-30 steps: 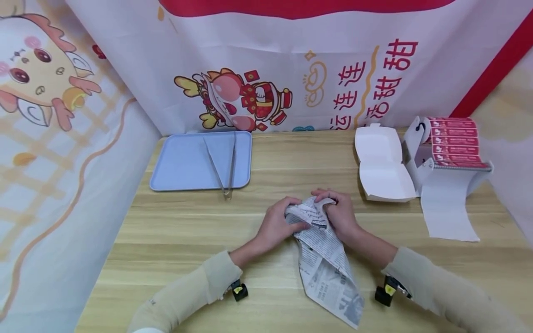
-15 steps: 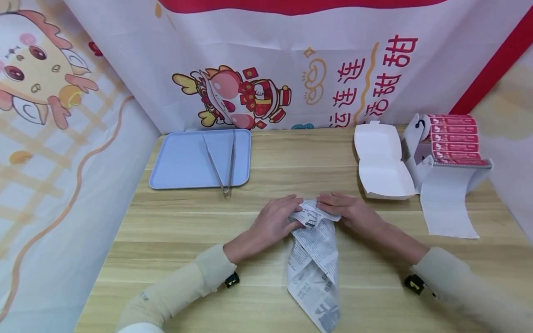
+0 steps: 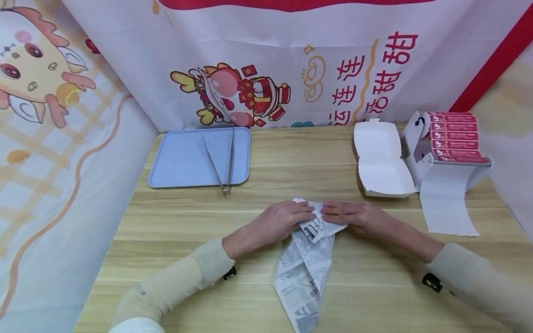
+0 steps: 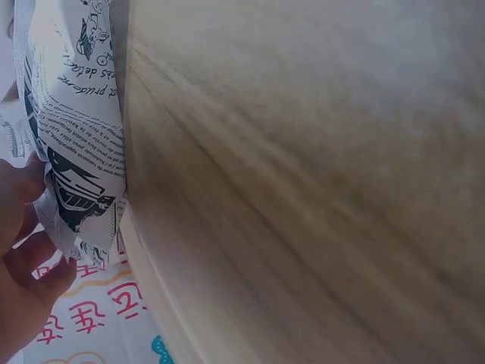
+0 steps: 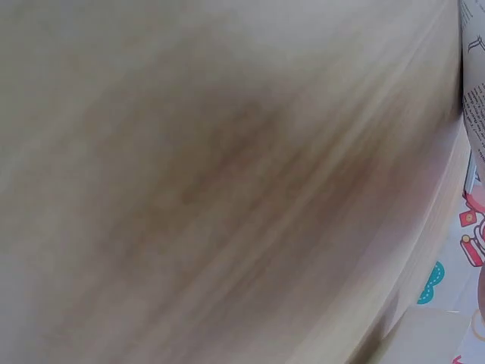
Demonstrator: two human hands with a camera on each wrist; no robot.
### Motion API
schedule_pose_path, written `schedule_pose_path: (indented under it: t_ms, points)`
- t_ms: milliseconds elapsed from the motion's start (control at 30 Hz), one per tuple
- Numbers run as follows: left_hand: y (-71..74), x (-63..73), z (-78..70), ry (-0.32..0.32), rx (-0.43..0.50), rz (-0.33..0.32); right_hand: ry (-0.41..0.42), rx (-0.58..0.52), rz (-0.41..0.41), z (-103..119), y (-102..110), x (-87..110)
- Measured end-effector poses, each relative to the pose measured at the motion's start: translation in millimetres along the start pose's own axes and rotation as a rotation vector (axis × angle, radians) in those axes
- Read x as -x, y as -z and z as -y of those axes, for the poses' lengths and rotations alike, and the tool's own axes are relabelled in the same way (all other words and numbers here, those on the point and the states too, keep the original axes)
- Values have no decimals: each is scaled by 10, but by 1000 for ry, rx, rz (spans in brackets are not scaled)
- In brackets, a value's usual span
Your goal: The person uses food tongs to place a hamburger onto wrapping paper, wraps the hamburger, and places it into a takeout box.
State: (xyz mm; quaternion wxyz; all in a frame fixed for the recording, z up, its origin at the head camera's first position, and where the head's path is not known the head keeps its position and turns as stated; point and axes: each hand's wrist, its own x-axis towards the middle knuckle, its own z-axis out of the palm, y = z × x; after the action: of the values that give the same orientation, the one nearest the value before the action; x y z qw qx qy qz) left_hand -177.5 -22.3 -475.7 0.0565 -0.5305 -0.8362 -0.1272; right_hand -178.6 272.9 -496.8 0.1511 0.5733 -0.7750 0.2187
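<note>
A sheet of newsprint-patterned wrapping paper lies folded in front of me, its pointed tail toward me in the head view. My left hand lies across the left of its folded far end. In the left wrist view the paper looks bulky, and my thumb and bent fingers hold its end from two sides. My right hand rests straight fingers on the right of the fold, its thumb hidden. Only an edge of the paper shows in the right wrist view. Anything wrapped inside is hidden.
On the back left of the wooden table sits a blue tray with metal tongs lying over its front edge. An opened white carton stands back right, against a dispenser with a red label roll and a hanging white strip.
The paper's far flap has come down toward me under both hands. Its tail has swung left. My right hand has moved rightward and its fingers have straightened.
</note>
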Motion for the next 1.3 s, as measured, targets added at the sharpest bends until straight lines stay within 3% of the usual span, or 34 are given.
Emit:
schedule_pose_path:
  t_ms: [100,167,400,533,800,900,1033,1167,1300]
  points:
    - [10,3,6,-17,1,11,17,-80,-29,-1,1,22]
    - [14,3,12,-44,-29,12,24,-72,-31,3,2,39]
    - [30,-7,40,-268,-132,-30,131,147,11,25,29,100]
    - [60,-21,42,-348,-132,12,176,206,35,15,43,129]
    - [139,-10,44,-313,-151,213,162,302,123,74,55,203]
    - [183,27,38,-287,-118,300,85,349,153,210,49,213]
    - [243,67,2,-243,-75,389,-85,372,170,463,-21,203]
    - [271,89,-49,-214,-68,419,-184,423,193,670,-108,182]
    - [276,93,-85,-236,-100,393,-233,444,223,777,-118,165]
